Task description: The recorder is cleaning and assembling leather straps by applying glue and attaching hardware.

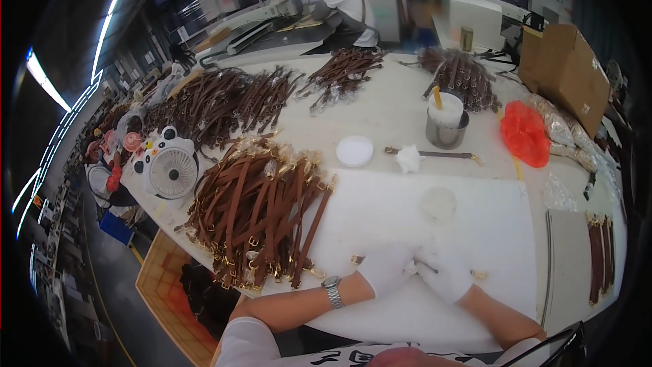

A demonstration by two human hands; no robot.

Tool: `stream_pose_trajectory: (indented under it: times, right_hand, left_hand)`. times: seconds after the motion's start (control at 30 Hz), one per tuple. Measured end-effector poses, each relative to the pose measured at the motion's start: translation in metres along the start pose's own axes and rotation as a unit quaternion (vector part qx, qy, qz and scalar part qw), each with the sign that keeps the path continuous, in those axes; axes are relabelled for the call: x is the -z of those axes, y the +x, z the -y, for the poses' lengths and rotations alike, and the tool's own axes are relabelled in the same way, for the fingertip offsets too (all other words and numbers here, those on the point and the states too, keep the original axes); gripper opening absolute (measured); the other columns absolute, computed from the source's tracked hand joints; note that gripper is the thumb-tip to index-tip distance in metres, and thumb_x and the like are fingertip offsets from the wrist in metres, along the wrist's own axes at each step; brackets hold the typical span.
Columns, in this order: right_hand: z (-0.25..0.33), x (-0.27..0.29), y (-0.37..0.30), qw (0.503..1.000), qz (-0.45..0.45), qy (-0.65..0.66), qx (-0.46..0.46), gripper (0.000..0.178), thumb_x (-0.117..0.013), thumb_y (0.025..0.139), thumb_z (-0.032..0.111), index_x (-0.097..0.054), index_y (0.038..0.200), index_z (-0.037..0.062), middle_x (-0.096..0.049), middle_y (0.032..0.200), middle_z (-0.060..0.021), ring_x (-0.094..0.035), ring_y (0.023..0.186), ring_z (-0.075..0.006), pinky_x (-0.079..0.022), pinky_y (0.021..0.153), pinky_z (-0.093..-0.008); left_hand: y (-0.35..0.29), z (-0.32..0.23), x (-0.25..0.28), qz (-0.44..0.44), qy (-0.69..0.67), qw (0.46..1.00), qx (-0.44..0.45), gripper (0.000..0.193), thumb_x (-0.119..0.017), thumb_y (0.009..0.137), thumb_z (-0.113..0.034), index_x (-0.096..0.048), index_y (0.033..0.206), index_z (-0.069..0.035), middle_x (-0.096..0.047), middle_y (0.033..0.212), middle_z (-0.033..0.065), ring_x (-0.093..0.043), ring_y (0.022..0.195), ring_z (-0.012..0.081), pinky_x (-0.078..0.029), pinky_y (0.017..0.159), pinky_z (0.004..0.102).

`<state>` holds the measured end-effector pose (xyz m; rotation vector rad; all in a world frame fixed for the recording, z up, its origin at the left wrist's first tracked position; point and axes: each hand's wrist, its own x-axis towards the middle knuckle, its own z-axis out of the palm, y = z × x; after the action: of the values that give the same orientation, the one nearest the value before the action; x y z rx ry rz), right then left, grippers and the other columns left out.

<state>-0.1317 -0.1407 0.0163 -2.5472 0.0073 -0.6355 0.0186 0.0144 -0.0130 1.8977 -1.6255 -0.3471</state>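
My left hand and my right hand, both in white gloves, meet over the white sheet near the table's front edge. They are closed on a narrow brown leather strap, mostly hidden under the gloves. A gold-coloured buckle shows beside the left hand, and a gold-coloured fitting beside the right. Whether the fingers also pinch something small, I cannot tell. Left of my hands lies a big heap of brown straps with gold buckles. Beyond the hands sits a pale round disc.
Further back are a white lid, a crumpled white cloth on another strap, a metal pot and a red plastic bag. A small fan stands left, a cardboard box right. A co-worker works behind.
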Motion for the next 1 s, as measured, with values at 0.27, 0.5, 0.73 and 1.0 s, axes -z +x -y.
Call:
stream_pose_trajectory:
  times: [0.27, 0.5, 0.73, 1.0]
  right_hand:
    - [0.003, -0.002, 0.002, 1.0, -0.01, -0.011, 0.013, 0.014, -0.073, 0.082, 0.005, -0.075, 0.096, 0.0049, -0.075, 0.095, -0.0117, -0.07, 0.089, -0.0328, -0.054, 0.081, -0.0456]
    - [0.006, 0.0, 0.001, 1.0, 0.004, -0.016, -0.009, 0.012, -0.073, 0.082, 0.004, -0.074, 0.093, 0.0058, -0.074, 0.093, -0.0099, -0.07, 0.089, -0.0323, -0.054, 0.079, -0.046]
    - [-0.001, -0.004, -0.002, 0.999, 0.024, -0.02, -0.016, 0.01, -0.073, 0.081, 0.004, -0.07, 0.091, 0.0037, -0.071, 0.096, -0.0117, -0.067, 0.091, -0.0349, -0.053, 0.081, -0.0459]
    - [0.011, 0.005, 0.004, 0.999, 0.015, -0.001, -0.039, 0.009, -0.072, 0.085, 0.004, -0.072, 0.093, 0.0038, -0.072, 0.094, -0.0125, -0.068, 0.092, -0.0347, -0.054, 0.083, -0.0467]
  left_hand:
    - [-0.004, 0.005, -0.006, 0.023, 0.021, 0.999, 0.026, 0.052, -0.071, 0.095, -0.02, -0.061, 0.144, -0.007, -0.07, 0.106, 0.0212, -0.069, 0.097, 0.0421, -0.056, 0.085, 0.0521]
    - [-0.003, 0.001, -0.004, 0.003, 0.002, 0.999, 0.034, 0.042, -0.07, 0.096, -0.02, -0.066, 0.135, -0.007, -0.07, 0.102, 0.0212, -0.069, 0.094, 0.0427, -0.056, 0.083, 0.0526]
    - [-0.002, -0.001, -0.002, 0.008, -0.017, 1.0, 0.017, 0.022, -0.069, 0.095, -0.017, -0.067, 0.114, -0.006, -0.069, 0.1, 0.0211, -0.068, 0.096, 0.0432, -0.056, 0.086, 0.0514]
    - [-0.006, -0.003, -0.004, 0.011, -0.05, 0.995, 0.09, 0.034, -0.07, 0.096, -0.012, -0.066, 0.128, -0.005, -0.071, 0.111, 0.0223, -0.069, 0.105, 0.0431, -0.056, 0.092, 0.0492]
